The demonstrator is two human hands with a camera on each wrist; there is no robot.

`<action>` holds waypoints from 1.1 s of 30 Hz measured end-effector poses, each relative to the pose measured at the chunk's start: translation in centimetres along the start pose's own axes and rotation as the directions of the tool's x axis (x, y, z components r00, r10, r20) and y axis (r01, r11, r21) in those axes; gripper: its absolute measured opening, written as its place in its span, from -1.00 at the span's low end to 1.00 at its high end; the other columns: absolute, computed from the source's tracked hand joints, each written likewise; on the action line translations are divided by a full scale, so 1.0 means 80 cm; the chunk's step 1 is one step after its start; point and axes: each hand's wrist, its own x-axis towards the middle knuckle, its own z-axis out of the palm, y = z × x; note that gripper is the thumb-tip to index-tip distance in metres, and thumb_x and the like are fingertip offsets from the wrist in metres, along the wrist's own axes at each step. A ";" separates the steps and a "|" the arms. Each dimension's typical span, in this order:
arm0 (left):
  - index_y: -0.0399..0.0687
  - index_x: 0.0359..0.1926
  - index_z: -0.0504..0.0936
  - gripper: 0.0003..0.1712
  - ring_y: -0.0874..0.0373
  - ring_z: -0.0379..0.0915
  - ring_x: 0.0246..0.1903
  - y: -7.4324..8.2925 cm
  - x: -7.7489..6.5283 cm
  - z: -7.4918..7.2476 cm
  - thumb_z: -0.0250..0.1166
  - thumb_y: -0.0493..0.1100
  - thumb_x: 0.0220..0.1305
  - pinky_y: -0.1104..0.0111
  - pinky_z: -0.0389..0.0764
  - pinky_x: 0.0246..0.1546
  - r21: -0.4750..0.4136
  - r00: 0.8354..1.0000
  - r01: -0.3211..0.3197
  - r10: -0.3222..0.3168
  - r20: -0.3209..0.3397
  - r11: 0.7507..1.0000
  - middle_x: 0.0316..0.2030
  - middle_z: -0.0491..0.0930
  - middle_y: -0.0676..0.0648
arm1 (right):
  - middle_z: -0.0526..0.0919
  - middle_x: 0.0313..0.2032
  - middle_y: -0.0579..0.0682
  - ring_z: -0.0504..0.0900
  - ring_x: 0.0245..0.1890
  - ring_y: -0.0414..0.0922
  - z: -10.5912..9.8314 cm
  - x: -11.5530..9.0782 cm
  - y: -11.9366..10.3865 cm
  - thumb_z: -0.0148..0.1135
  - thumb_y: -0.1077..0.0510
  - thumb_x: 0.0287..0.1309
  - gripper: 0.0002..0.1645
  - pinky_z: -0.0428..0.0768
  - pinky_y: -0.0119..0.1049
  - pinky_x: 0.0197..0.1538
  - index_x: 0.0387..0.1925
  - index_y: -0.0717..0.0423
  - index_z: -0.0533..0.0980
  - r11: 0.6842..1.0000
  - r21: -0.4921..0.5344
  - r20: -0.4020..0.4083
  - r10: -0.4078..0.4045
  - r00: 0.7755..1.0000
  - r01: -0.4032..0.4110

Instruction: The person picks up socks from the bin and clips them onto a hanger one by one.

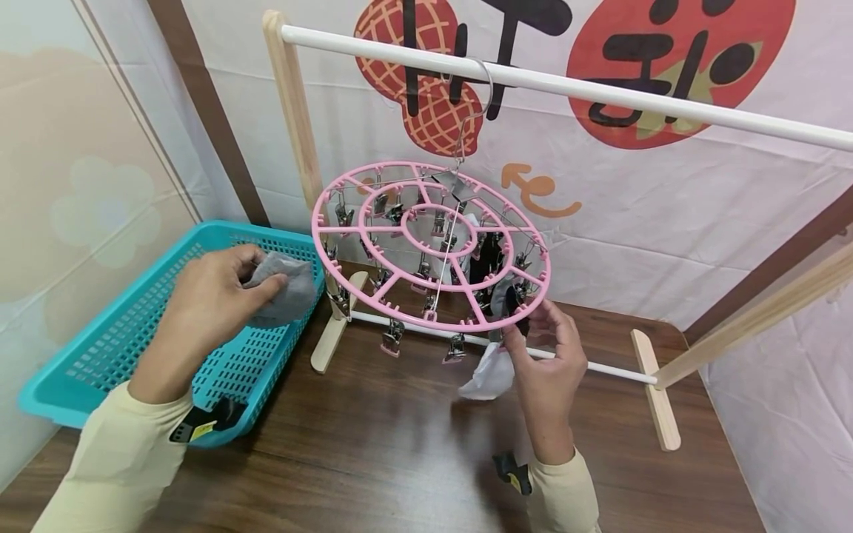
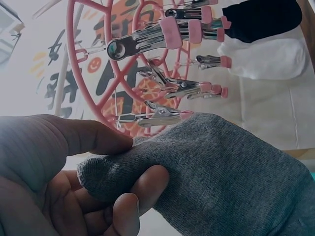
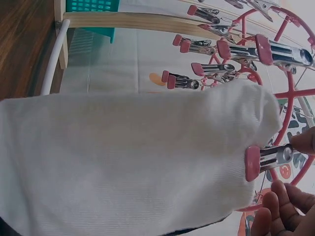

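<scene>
My left hand (image 1: 216, 300) pinches a grey sock (image 1: 293, 289) between thumb and fingers, left of the round pink clip hanger (image 1: 400, 285). In the left wrist view the grey sock (image 2: 231, 172) stretches rightward from the fingertips. My right hand (image 1: 549, 363) is at the hanger's near right rim. Beside it a white sock (image 1: 492, 374) hangs; in the right wrist view, a pink-tipped metal clip (image 3: 268, 160) grips this white sock (image 3: 123, 157). The right thumb (image 3: 304, 141) is at the clip's handle end, with the other fingers apart below it.
The hanger hooks onto a white rail (image 1: 600, 92) on a wooden stand (image 1: 293, 111). A teal basket (image 1: 140, 289) stands left on the brown table (image 1: 373, 444). A black sock (image 2: 263, 19) and another white sock (image 2: 270, 59) hang from clips. Several other clips dangle.
</scene>
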 end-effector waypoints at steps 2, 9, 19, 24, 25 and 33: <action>-0.15 -0.31 0.57 -0.79 0.04 0.38 -0.57 0.001 0.000 0.001 0.30 -0.08 0.26 0.29 0.33 -0.70 -0.011 1.000 -0.007 0.007 0.003 1.000 -0.53 0.57 -0.10 | 0.58 -0.23 0.17 0.52 -0.27 0.01 0.001 0.000 -0.002 0.47 0.36 -0.11 -0.46 0.49 -0.33 -0.21 0.00 0.29 0.54 1.000 0.024 -0.022 0.014 1.000 -0.014; -0.15 -0.27 0.59 -0.77 0.04 0.43 -0.52 0.002 -0.006 0.005 0.30 -0.06 0.26 0.30 0.41 -0.67 -0.049 1.000 -0.005 0.006 0.031 0.999 -0.43 0.63 -0.14 | 0.53 -0.38 0.21 0.53 -0.36 -0.08 0.004 -0.004 -0.008 0.34 0.43 -0.07 -0.74 0.51 -0.35 -0.27 -0.28 0.48 0.51 0.979 0.200 -0.093 -0.031 0.995 0.049; -0.14 -0.26 0.61 -0.77 0.06 0.45 -0.53 0.007 -0.016 0.008 0.30 -0.05 0.27 0.30 0.41 -0.68 -0.076 0.999 -0.017 0.019 0.028 0.997 -0.39 0.64 -0.16 | 0.64 -0.38 0.27 0.64 -0.40 -0.09 0.014 -0.018 -0.026 0.28 0.43 -0.09 -0.72 0.61 -0.36 -0.28 -0.23 0.45 0.56 0.915 0.382 0.230 -0.232 0.945 0.131; -0.13 -0.27 0.61 -0.81 0.08 0.44 -0.55 0.008 -0.021 0.010 0.29 -0.08 0.28 0.31 0.42 -0.69 -0.098 0.999 -0.017 0.021 0.038 0.995 -0.37 0.64 -0.16 | 0.68 -0.25 0.17 0.63 -0.33 -0.04 0.022 -0.023 -0.025 0.39 0.32 -0.10 -0.52 0.62 -0.31 -0.25 -0.05 0.39 0.56 0.947 0.292 0.352 -0.240 0.905 0.138; -0.13 -0.27 0.61 -0.81 0.08 0.44 -0.55 0.008 -0.021 0.010 0.29 -0.08 0.28 0.31 0.42 -0.68 -0.101 0.999 -0.013 0.018 0.043 0.995 -0.37 0.64 -0.15 | 0.68 -0.26 0.15 0.62 -0.33 -0.04 0.023 -0.023 -0.024 0.40 0.30 -0.10 -0.53 0.61 -0.32 -0.25 -0.06 0.37 0.57 0.953 0.267 0.363 -0.239 0.901 0.146; -0.10 -0.29 0.61 -0.81 0.07 0.44 -0.50 0.007 -0.028 0.017 0.29 -0.06 0.28 0.31 0.43 -0.65 -0.110 0.997 0.007 0.002 0.079 0.994 -0.47 0.61 -0.05 | 0.65 -0.42 0.09 0.55 -0.49 -0.04 0.024 -0.026 -0.018 0.40 0.30 -0.11 -0.71 0.51 -0.40 -0.32 -0.26 0.29 0.60 0.964 0.177 0.356 -0.250 0.901 0.197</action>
